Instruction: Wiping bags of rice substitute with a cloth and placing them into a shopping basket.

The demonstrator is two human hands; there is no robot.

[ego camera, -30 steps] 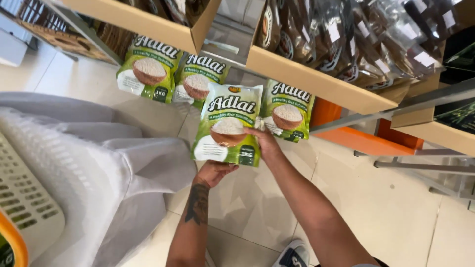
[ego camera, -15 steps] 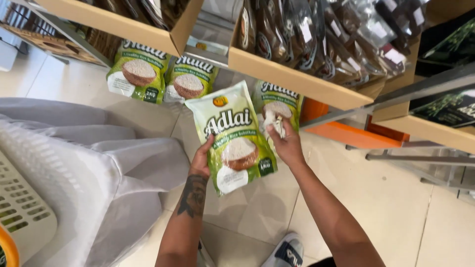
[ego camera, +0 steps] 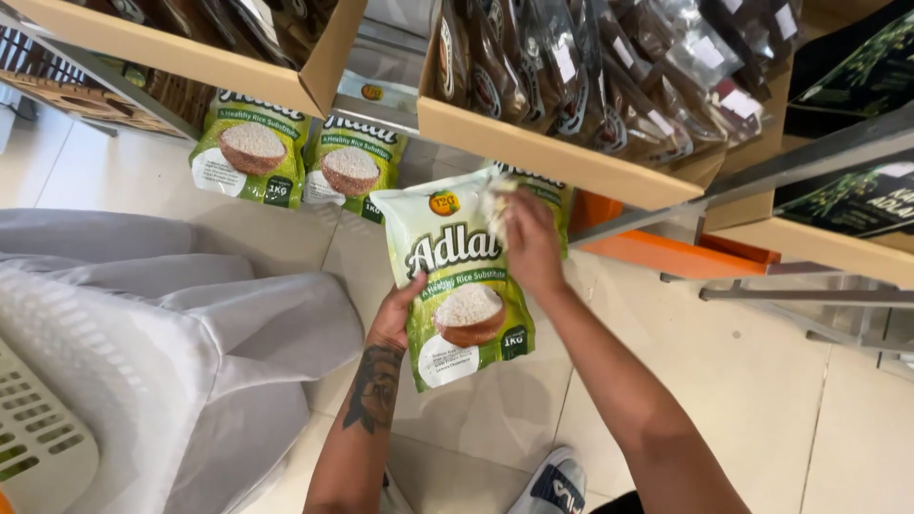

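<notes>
View down from the head onto two bare hands in front of store shelving. The left hand grips a green and white pouch by its left edge, thumb across the front, fingers clenched behind it; a tattoo marks the left forearm. The pouch is held upright in the air, tilted a little to the left, in the middle of the scene, above the tiled floor and just near of the shelves. The right hand lies on the upper right corner of the pouch, fingers closed on a small white cloth pressed against the pack.

Behind, two like pouches stand on the floor to the far left under a cardboard tray; a third shows partly behind the held one. A second cardboard tray, far centre, carries dark clear-wrapped packets. A metal shelf rail runs to the right, an orange base below it. At near left lie a grey cloth bag and a white plastic basket. A shoe shows at the near edge
</notes>
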